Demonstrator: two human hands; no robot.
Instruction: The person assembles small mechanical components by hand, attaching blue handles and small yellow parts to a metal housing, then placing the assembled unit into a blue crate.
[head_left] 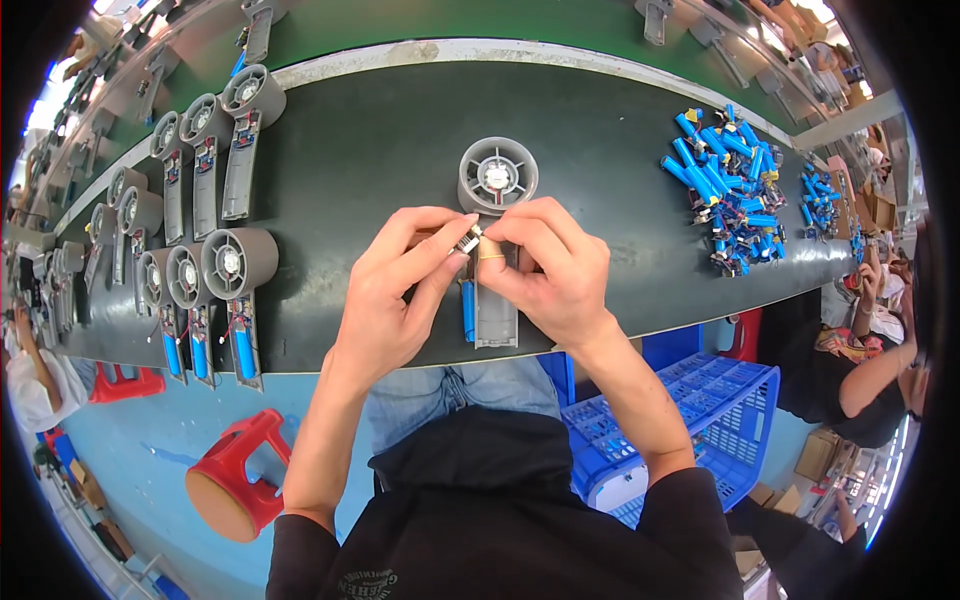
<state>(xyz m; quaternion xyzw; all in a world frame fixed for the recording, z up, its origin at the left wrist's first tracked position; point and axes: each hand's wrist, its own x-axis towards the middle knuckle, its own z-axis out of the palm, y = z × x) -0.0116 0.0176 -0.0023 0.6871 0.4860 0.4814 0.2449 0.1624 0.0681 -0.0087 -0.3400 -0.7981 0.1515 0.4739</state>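
While the left hand [385, 300] and right hand [545, 270] are pinching a small silver connector [468, 242] over the grey fan unit [497, 240] at the bench [380, 150] centre, its blue battery [467, 310] is sitting fitted; wiring appears unfinished, with finished-looking units [215, 290] lying left.

I see a black top with sleeves pushed up to just below the elbows, leaving both forearms bare. Faded blue jeans cover my lap, and faint pale print sits on the black fabric near the lower edge.
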